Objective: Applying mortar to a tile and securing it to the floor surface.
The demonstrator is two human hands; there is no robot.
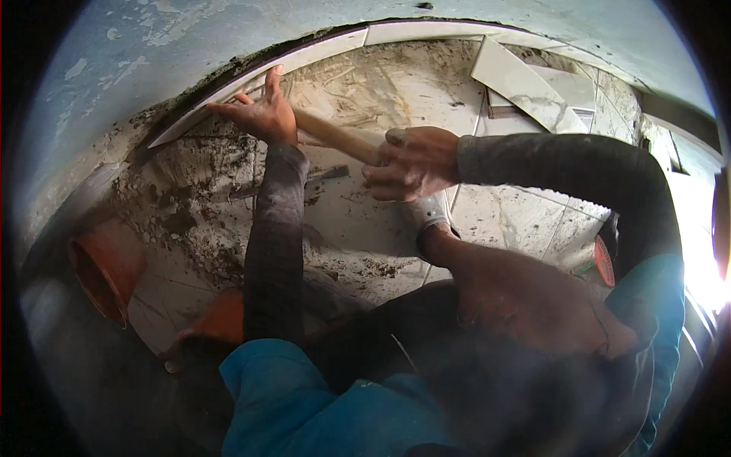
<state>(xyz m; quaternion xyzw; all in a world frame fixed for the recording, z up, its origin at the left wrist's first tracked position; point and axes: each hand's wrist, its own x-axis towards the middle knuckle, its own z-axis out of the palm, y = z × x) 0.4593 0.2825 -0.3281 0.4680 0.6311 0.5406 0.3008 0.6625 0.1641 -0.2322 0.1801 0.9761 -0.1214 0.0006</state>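
My left hand [263, 114] is spread against a long pale skirting tile [312, 57] at the foot of the wall, its thumb and forefinger stretched out. In my right hand [415, 164], the fingers wrap round a thick wooden handle [331, 135]. The handle slants up and left toward my left wrist; the tool's head cannot be made out. Below it, a thin tool with a flat dark end [329, 174] lies on the dusty floor, partly hidden by my left forearm.
Cut marbled tiles [525, 84] lean in a stack at the far right. Rubble and mortar crumbs [186, 206] cover the floor at left. An orange bucket [108, 266] lies tipped at the left. My foot [438, 232] rests below my right hand. A peeling blue wall [190, 34] curves behind.
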